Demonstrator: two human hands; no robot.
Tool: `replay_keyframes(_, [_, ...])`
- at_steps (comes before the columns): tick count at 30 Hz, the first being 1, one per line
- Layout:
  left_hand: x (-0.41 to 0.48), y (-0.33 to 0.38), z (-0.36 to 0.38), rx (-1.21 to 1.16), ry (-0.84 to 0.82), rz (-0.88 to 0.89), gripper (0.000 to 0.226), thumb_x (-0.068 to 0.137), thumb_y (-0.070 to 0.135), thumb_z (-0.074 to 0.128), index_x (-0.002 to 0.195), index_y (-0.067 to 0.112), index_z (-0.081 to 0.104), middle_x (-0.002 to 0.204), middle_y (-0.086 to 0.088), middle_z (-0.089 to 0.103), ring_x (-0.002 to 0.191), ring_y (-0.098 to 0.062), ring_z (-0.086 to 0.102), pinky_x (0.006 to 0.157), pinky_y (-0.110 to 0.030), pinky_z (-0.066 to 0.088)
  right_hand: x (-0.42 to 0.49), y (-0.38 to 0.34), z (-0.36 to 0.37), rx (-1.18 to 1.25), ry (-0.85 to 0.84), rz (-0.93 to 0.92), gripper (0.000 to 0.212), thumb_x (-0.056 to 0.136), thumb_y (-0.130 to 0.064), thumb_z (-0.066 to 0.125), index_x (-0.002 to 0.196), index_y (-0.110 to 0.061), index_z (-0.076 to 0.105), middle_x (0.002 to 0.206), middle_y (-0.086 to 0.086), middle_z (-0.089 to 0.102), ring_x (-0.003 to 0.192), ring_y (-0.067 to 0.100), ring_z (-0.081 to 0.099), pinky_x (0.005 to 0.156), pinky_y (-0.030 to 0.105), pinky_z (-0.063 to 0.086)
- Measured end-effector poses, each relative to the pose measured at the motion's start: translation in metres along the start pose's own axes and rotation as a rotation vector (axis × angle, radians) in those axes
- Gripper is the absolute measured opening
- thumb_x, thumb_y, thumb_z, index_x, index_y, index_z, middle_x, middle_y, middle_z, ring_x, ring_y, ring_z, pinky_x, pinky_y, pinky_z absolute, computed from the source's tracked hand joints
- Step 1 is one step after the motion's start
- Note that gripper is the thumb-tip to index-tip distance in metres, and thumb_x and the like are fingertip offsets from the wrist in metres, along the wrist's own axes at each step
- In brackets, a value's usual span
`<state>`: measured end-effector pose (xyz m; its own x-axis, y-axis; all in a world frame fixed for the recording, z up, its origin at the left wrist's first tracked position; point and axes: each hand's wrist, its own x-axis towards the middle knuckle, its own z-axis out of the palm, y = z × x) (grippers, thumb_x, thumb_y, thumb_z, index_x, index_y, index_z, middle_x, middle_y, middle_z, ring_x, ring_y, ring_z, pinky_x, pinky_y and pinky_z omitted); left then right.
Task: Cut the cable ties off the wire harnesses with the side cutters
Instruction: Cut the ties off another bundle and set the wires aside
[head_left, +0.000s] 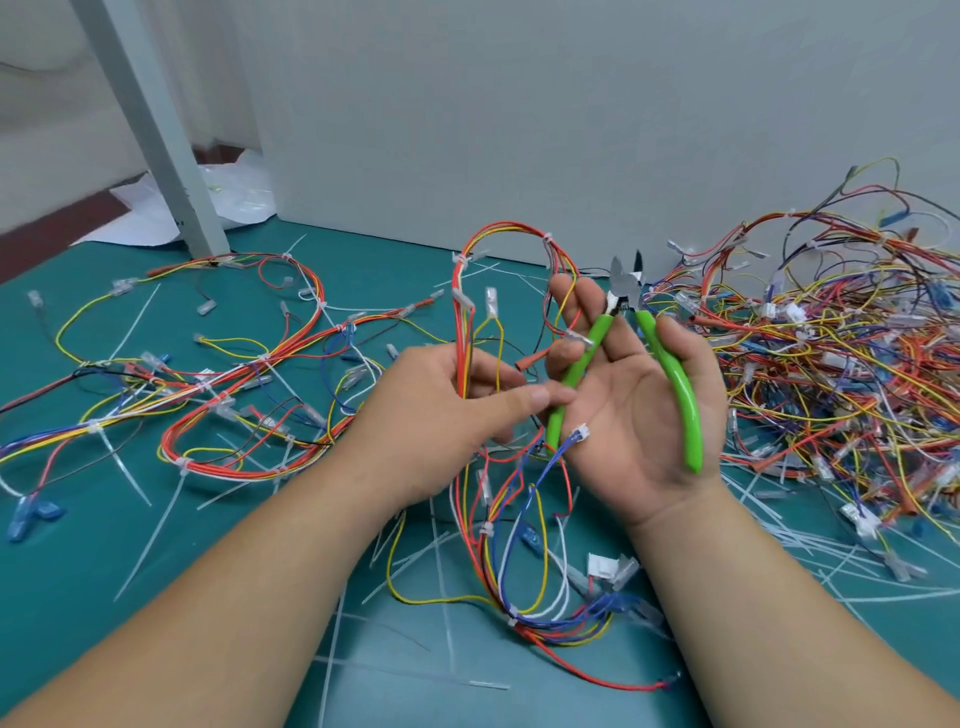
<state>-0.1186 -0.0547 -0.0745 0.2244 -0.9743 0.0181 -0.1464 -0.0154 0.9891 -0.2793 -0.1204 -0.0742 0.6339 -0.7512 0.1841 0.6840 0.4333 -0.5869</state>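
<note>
Two hands are raised over the teal surface (78, 597), and between them they have what the job needs. My left hand (441, 395) has its grip clamped round the red, yellow and white wire harness (460, 332), fingers curled about the bundle just below a loop that arches over towards the other hand. The rest of it trails down between my forearms onto the surface. My right hand (634, 410) lies palm up, its grip apart and fingers straight. The green-handled steel side cutters (622, 304) simply rest across it, handles spread and blades parted, pointing away from me. Thin white nylon cable ties (460, 258) cinch the loop near its top, and others sit lower on the trailing part. I judge the harness light and limp: it will sag and snag on its neighbours, so I would hold it right beside the tie being cut, keeping that stretch taut. The ties look thin but tough and the insulation soft, so only a blade tip should slip under the strap. The smooth handle sleeves could slide off a flat palm, so fingers should close round both handles first. White cut tie strips (136, 322) litter the surface, a tangled heap of coloured harnesses (831, 353) lies to the right, and spread-out harnesses (249, 364) sprawl on the left.
</note>
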Motion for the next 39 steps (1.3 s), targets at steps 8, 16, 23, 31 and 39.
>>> replay_keyframes(8, [0.003,0.003,-0.004,-0.134,0.222,0.101,0.007,0.091,0.019,0.075,0.085,0.022,0.071,0.075,-0.001,0.075,0.05,-0.011,0.065,0.044,-0.02,0.046,0.003,0.003,0.0,-0.066,0.139,-0.029,0.049,0.087,-0.04,0.054,0.13,-0.017,0.059,0.142,0.006,0.052,0.084,0.017,0.051,0.067,0.031,0.034])
replay_keyframes(16, [0.004,0.013,-0.005,-0.359,0.301,0.064,0.03,0.104,0.044,0.049,0.101,0.018,0.064,0.085,-0.001,0.076,0.059,-0.016,0.07,0.041,-0.02,0.04,0.002,0.005,-0.001,-0.067,0.181,-0.045,0.048,0.081,-0.041,0.059,0.122,-0.019,0.068,0.097,0.002,0.051,0.076,0.017,0.045,0.063,0.031,0.018])
replay_keyframes(23, [0.004,0.017,-0.007,-0.453,0.245,0.061,0.044,0.094,-0.008,0.039,0.128,0.012,0.059,0.111,-0.004,0.072,0.079,-0.02,0.075,0.048,-0.022,0.046,0.003,0.004,0.001,-0.01,0.24,-0.111,0.051,0.079,-0.04,0.057,0.124,-0.017,0.064,0.096,0.005,0.05,0.076,0.019,0.047,0.063,0.031,0.03])
replay_keyframes(31, [-0.001,0.017,-0.007,-0.492,0.105,0.221,0.052,0.075,-0.011,0.032,0.079,0.023,0.071,0.067,-0.002,0.061,0.048,-0.014,0.046,0.046,-0.021,0.029,0.005,0.008,-0.001,-0.11,0.293,0.024,0.051,0.073,-0.04,0.063,0.116,-0.015,0.073,0.114,0.01,0.05,0.069,0.017,0.048,0.059,0.028,0.033])
replay_keyframes(39, [-0.005,0.019,-0.01,-0.571,0.105,0.207,0.046,0.067,-0.01,0.03,0.067,0.018,0.067,0.056,-0.008,0.054,0.04,-0.016,0.034,0.045,-0.018,0.027,0.001,0.005,-0.002,0.029,0.137,0.059,0.047,0.078,-0.041,0.057,0.114,-0.012,0.064,0.122,0.012,0.061,0.074,0.019,0.051,0.057,0.027,0.03])
